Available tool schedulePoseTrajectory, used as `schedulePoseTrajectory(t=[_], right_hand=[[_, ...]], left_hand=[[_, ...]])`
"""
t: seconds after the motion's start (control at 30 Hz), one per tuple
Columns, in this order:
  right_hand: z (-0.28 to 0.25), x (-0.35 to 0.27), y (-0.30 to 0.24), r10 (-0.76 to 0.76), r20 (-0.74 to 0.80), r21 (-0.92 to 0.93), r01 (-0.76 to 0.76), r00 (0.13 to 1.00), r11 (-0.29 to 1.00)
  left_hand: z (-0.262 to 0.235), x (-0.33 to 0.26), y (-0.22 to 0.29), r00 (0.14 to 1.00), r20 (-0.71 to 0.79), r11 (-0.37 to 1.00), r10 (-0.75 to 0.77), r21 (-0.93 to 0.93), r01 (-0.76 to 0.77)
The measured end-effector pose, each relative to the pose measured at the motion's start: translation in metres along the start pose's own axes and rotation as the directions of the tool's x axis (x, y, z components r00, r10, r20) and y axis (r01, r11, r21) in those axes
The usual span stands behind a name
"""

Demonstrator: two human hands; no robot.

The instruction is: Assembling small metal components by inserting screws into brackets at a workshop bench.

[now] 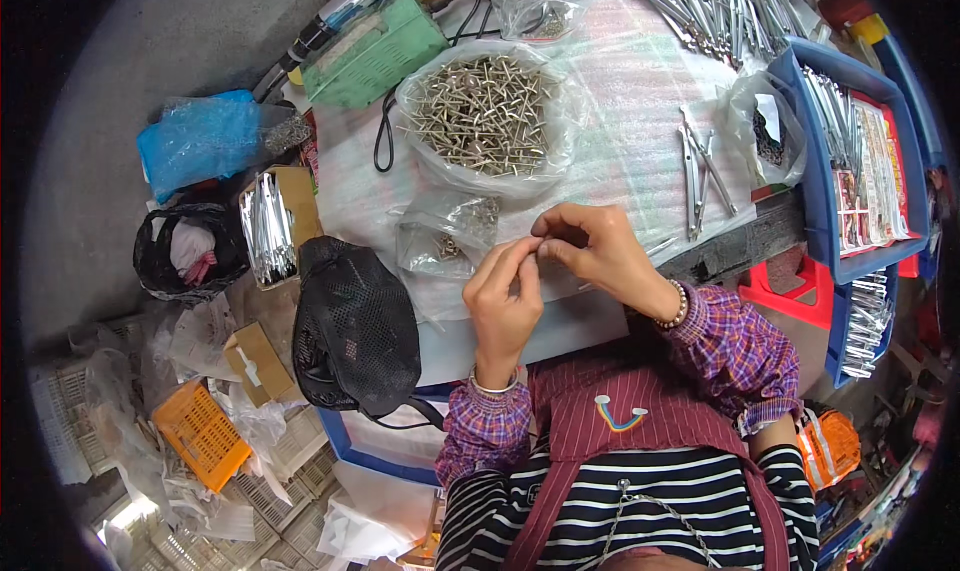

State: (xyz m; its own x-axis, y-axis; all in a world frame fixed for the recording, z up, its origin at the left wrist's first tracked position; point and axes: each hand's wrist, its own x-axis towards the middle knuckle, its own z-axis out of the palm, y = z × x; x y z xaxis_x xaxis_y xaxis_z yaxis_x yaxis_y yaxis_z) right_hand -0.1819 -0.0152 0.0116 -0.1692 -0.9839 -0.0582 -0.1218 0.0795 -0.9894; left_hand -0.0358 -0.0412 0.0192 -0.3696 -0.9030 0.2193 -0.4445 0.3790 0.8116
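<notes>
Over the near edge of the table my left hand (506, 298) and my right hand (600, 248) meet, fingertips pinched together. Whatever lies between the fingertips is too small to make out. Just left of them sits a clear plastic bag (447, 236) with small metal parts inside. Beyond my hands, a large clear bag (560, 136) stands open, heaped with metal pins (480, 116) that look like small rods with crosspieces. To the right, a few slim silver metal strips (692, 176) lie on the white foam sheet (630, 101).
A black mesh bag (357, 326) rests at the table's left edge, beside a cardboard box of silver strips (268, 236). A green basket (375, 51) stands at the back left. On the right are a blue tray (815, 171), a bag of dark parts (768, 136) and a red stool (790, 293).
</notes>
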Motion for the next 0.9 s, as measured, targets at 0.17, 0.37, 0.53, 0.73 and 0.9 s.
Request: schedulePoseTrajectory(t=[0.17, 0.37, 0.53, 0.73, 0.9], right_hand=[[-0.004, 0.001, -0.002, -0.012, 0.034, -0.098, 0.015, 0.999, 0.995], [-0.011, 0.002, 0.006, -0.308, 0.136, -0.552, 0.33, 0.942, 0.765], [-0.012, -0.001, 0.0, -0.322, 0.188, -0.583, 0.369, 0.928, 0.724], [-0.016, -0.014, -0.01, -0.262, 0.121, -0.409, 0.289, 0.957, 0.866], [-0.012, -0.018, -0.011, 0.203, 0.203, 0.128, -0.231, 0.958, 0.964]], left_hand=[[-0.003, -0.004, -0.003, 0.999, -0.011, 0.999, 0.034, 0.009, -0.034], [-0.01, -0.011, -0.005, 0.986, 0.131, 0.948, 0.1, 0.288, -0.134], [-0.006, -0.014, -0.007, 0.985, 0.151, 0.919, 0.088, 0.368, -0.139], [-0.006, -0.013, -0.011, 0.99, 0.104, 0.951, 0.099, 0.282, -0.125], [-0.008, -0.01, 0.004, 1.0, 0.007, 0.995, -0.016, -0.096, 0.017]])
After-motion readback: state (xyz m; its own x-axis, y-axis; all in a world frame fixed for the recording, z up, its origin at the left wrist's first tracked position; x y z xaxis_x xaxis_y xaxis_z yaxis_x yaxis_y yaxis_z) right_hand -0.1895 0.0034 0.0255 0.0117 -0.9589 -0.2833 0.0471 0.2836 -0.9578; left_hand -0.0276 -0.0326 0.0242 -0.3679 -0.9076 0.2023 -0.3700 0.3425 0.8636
